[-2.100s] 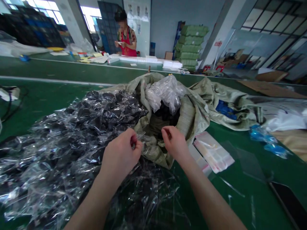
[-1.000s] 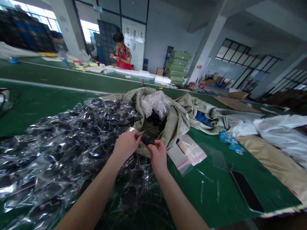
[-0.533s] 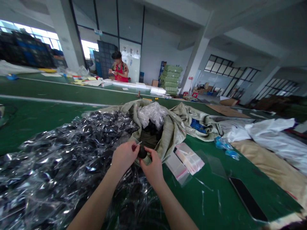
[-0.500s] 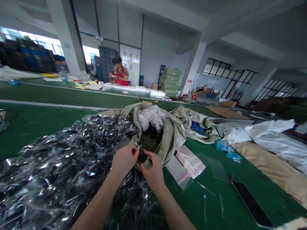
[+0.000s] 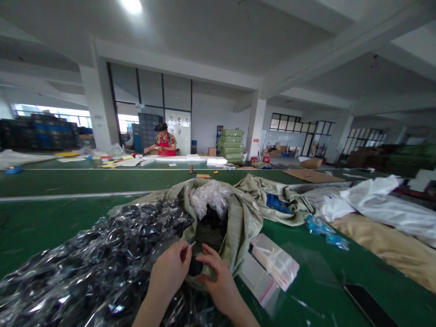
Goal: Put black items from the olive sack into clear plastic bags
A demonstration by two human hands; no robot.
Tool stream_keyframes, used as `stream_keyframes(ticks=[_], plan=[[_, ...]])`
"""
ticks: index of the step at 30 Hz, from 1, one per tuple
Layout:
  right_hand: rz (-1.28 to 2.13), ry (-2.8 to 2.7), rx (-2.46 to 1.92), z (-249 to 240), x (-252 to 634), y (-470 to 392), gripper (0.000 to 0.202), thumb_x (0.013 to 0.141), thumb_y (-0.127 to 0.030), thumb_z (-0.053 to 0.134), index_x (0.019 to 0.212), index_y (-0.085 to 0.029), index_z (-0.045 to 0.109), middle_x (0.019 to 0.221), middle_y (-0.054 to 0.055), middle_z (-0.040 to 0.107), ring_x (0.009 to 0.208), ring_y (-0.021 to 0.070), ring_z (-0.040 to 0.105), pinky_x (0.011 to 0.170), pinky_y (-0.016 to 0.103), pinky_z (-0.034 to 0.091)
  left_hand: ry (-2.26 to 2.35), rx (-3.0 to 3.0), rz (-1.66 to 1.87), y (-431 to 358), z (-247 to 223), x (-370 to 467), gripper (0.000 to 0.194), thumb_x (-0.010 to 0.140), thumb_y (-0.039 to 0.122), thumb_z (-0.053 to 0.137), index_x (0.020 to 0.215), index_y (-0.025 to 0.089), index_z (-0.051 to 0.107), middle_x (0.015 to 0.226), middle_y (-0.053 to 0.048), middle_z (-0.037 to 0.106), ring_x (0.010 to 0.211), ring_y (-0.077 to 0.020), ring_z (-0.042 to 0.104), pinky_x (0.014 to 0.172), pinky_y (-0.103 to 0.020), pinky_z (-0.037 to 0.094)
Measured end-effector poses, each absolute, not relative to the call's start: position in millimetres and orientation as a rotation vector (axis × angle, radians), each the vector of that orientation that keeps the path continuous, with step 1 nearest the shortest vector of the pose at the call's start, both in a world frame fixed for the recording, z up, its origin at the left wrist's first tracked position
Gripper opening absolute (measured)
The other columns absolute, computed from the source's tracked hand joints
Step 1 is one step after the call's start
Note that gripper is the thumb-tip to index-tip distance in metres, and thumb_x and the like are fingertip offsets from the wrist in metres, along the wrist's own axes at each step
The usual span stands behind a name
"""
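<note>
A small round black object (image 5: pixel 195 267) sits between my two hands, in front of the open mouth of a grey-green woven sack (image 5: pixel 235 222). The fingers of my left hand (image 5: pixel 172 265) are pinched together at its left, with a small pale strip showing at the fingertips. My right hand (image 5: pixel 218 277) has thumb and fingers curved around the right side of the black object. Clear plastic (image 5: pixel 211 195) and dark items show inside the sack. On the left lies a large heap of black items in clear wrappers (image 5: pixel 112 254).
Clear plastic bags with pink edges (image 5: pixel 275 261) lie right of the sack, near a black phone (image 5: pixel 368 304). Blue wrapped items (image 5: pixel 327 231) and a second sack (image 5: pixel 286 213) are farther right. Behind the far table, a person in a red apron (image 5: pixel 165 146) stands.
The camera view has tilted up, so the table and hands appear lower. My right hand's fingers look more spread around the black object.
</note>
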State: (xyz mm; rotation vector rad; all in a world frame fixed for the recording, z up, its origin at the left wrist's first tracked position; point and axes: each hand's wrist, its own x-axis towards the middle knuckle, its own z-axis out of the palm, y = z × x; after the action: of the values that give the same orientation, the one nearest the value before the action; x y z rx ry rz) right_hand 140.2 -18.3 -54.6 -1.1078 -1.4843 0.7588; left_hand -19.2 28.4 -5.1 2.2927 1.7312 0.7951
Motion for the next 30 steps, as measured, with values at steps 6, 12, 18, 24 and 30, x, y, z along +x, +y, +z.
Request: stream_keyframes(ticks=[6, 12, 18, 24, 30], plan=[[0.616, -1.669, -1.103, -53.5, 149.4, -23.4, 0.046, 0.076, -0.006, 0.062, 0.112, -0.034, 0.071, 0.149, 0.006, 0.045, 0.138, 0.0249, 0.042, 0.114, 0.047, 0.031, 1.775, 2.335, 0.757, 27.2, -6.8, -16.9, 0.029, 0.095, 0.032, 0.038, 0.076, 0.021, 0.057, 0.077, -0.003, 0.068, 0.070, -0.0183, 0.065, 0.062, -0.026, 0.039], [0.689, -1.442, -1.110, -68.4, 146.3, -16.5, 0.045, 0.073, -0.011, 0.066, 0.112, -0.034, 0.071, 0.141, 0.007, 0.054, 0.132, 0.0262, 0.049, 0.111, 0.048, 0.036, 1.574, 2.516, 0.804, 25.6, -12.5, -10.1, 0.031, 0.097, 0.029, 0.036, 0.075, 0.020, 0.056, 0.077, -0.004, 0.067, 0.069, -0.0171, 0.064, 0.062, -0.027, 0.039], [0.799, -1.142, -1.011, -89.5, 134.1, -7.9, 0.041, 0.071, -0.018, 0.069, 0.111, -0.029, 0.071, 0.125, 0.008, 0.066, 0.112, 0.0263, 0.064, 0.096, 0.041, 0.052, 1.537, 2.524, 0.866, 23.0, -13.8, -3.7, 0.033, 0.097, 0.030, 0.035, 0.075, 0.021, 0.058, 0.075, -0.004, 0.066, 0.066, -0.0168, 0.064, 0.061, -0.027, 0.041], [0.741, -1.138, -1.057, -78.8, 130.7, -8.0, 0.041, 0.073, -0.018, 0.066, 0.114, -0.025, 0.069, 0.111, 0.007, 0.072, 0.097, 0.0247, 0.069, 0.091, 0.040, 0.055, 1.527, 2.556, 0.913, 21.7, -16.4, -3.5, 0.033, 0.097, 0.029, 0.034, 0.078, 0.021, 0.059, 0.078, -0.005, 0.068, 0.066, -0.0167, 0.066, 0.059, -0.026, 0.042], [0.684, -1.316, -1.116, -55.7, 134.9, -11.9, 0.047, 0.067, -0.007, 0.062, 0.107, -0.028, 0.073, 0.119, 0.006, 0.069, 0.113, 0.0261, 0.062, 0.097, 0.042, 0.050, 1.557, 2.568, 0.914, 22.7, -15.5, -4.7, 0.032, 0.098, 0.027, 0.032, 0.081, 0.021, 0.059, 0.081, -0.005, 0.068, 0.072, -0.0174, 0.068, 0.064, -0.026, 0.045]])
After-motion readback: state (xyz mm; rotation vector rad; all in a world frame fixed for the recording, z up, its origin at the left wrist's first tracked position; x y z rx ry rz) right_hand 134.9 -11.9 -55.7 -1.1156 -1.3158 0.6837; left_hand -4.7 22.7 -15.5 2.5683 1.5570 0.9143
